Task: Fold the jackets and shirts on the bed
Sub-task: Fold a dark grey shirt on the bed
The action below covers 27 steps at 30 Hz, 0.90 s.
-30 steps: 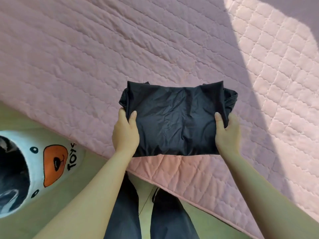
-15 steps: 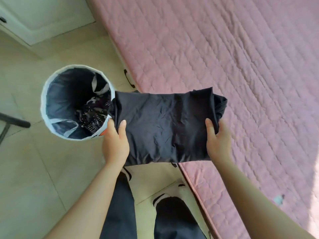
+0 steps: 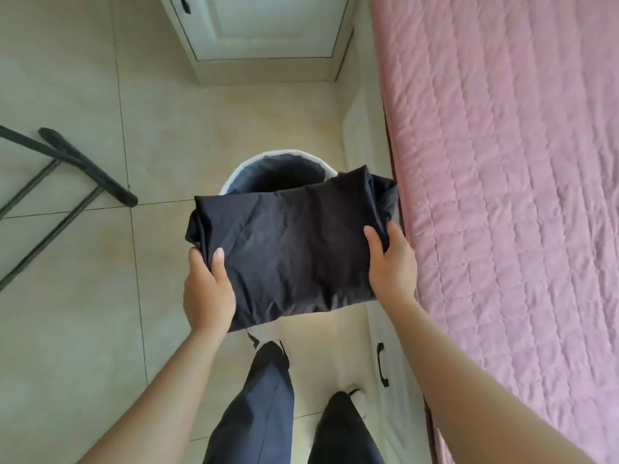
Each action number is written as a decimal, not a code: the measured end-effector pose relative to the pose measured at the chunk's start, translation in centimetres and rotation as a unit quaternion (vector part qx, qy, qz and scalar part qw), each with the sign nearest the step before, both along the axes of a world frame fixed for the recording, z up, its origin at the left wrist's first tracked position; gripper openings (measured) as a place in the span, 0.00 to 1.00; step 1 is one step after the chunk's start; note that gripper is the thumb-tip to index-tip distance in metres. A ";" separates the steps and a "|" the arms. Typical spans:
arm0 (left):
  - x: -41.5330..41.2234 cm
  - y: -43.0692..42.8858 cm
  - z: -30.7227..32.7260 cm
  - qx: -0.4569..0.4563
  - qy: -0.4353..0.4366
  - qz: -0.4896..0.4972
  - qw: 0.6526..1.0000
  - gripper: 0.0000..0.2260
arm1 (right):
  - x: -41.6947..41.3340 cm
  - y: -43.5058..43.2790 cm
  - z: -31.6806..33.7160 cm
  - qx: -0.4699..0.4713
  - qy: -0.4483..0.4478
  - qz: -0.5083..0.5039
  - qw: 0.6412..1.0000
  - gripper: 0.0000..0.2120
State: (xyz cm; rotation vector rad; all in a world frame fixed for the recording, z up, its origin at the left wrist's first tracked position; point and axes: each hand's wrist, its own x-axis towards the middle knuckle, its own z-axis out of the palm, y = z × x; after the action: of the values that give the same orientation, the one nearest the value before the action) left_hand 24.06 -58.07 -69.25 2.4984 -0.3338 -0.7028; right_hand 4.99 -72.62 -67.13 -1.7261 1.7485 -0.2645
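Note:
A folded black garment (image 3: pixel 288 242) hangs in the air over a round white basket (image 3: pixel 234 177) with a dark lining that stands on the floor. My left hand (image 3: pixel 207 289) grips its left edge, thumb on top and fingers underneath. My right hand (image 3: pixel 390 266) grips its right edge the same way. The garment covers most of the basket's opening. The pink quilted bed (image 3: pixel 509 195) runs along the right side, beside the garment.
A white cabinet door (image 3: pixel 268 25) stands at the top. Black metal legs (image 3: pixel 67 175) of a stand lie across the tiled floor at left. A drawer with a black handle (image 3: pixel 382 365) sits under the bed. My dark-trousered legs (image 3: pixel 264 403) are below.
Both hands have lifted the folded garment off the bed and carried it left, from above the bed edge to above the basket. My view has turned from the bed toward the floor.

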 end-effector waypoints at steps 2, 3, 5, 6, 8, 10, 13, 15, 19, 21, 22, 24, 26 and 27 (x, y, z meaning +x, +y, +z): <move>1.4 -0.4 -1.1 0.017 0.006 0.014 1.000 0.16 | 2.7 -1.1 -1.2 0.003 0.023 0.014 1.000 0.15; 1.7 -0.8 -1.6 0.022 0.012 0.018 1.000 0.15 | 3.7 -1.5 -2.0 0.007 0.037 0.018 0.999 0.15; 2.2 -1.6 -3.2 0.024 0.029 0.035 0.999 0.16 | 6.0 -2.2 -3.9 0.020 0.064 0.032 0.997 0.14; 1.9 -2.2 -3.9 0.023 0.036 0.040 0.998 0.16 | 6.6 -2.5 -4.7 0.021 0.074 0.035 0.996 0.14; 0.9 -3.5 -4.8 0.020 0.053 0.067 0.996 0.16 | 7.5 -3.1 -6.2 0.016 0.093 0.039 0.995 0.13; -0.1 -5.0 -6.2 0.008 0.066 0.109 0.992 0.16 | 8.6 -3.5 -8.5 0.012 0.108 0.043 0.993 0.13; -1.5 -6.8 -9.4 0.048 0.092 0.140 0.985 0.18 | 9.6 -3.7 -13.0 0.028 0.122 0.067 0.990 0.12; -1.6 -7.0 -11.8 0.055 0.114 0.154 0.980 0.19 | 9.8 -3.8 -15.1 0.063 0.126 0.076 0.987 0.14; -0.2 -7.3 -19.8 0.080 0.131 0.190 0.970 0.21 | 9.7 -5.3 -21.3 0.119 0.092 0.034 0.988 0.13; 0.5 -7.7 -22.7 0.098 0.145 0.208 0.962 0.21 | 9.4 -6.2 -24.2 0.135 0.123 0.031 0.983 0.13; 0.9 -8.1 -23.9 0.106 0.151 0.215 0.959 0.21 | 9.3 -6.7 -25.3 0.147 0.140 0.042 0.978 0.15; 1.5 -8.4 -26.2 0.109 0.165 0.229 0.953 0.21 | 9.2 -7.6 -27.6 0.179 0.167 0.038 0.969 0.16; 2.4 -8.4 -28.4 0.099 0.186 0.250 0.945 0.22 | 9.0 -8.6 -29.5 0.197 0.199 0.027 0.960 0.17; 2.9 -8.2 -29.4 0.102 0.192 0.253 0.943 0.22 | 8.9 -8.9 -30.1 0.201 0.214 0.032 0.955 0.17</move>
State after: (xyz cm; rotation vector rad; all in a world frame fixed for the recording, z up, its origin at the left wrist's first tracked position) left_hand 27.00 -66.27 -98.68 2.4001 0.5289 -1.0095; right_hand 13.86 -81.55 -97.25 -1.6066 1.8729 0.5019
